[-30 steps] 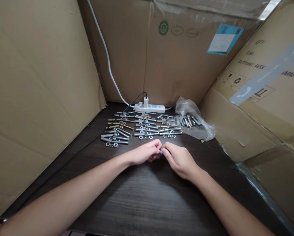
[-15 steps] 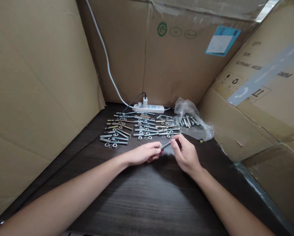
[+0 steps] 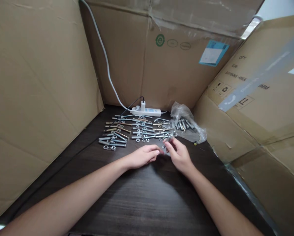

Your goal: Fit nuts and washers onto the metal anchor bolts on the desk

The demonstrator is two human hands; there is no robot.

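Near the middle of the table my left hand has its thumb and fingers closed together. Whether anything sits between those fingertips is hard to make out. Just to its right, my right hand pinches a shiny metal bolt, blurred and partly covered by the fingers. The two hands are close, with a small gap between the fingertips. Beyond them lie rows of metal bolts and sleeves, silver and brass-coloured. Loose nuts and washers lie among them.
A clear plastic bag with more bolts lies at the back right. Behind the rows is a white power strip with a plugged-in adapter. A black cable crosses the left side. Cardboard walls enclose the table.
The grey bolt that stretched from my left hand to my right fingertips is now in the right hand, tilted upward. Its left end has come away from my left fingers. The view has shifted slightly.
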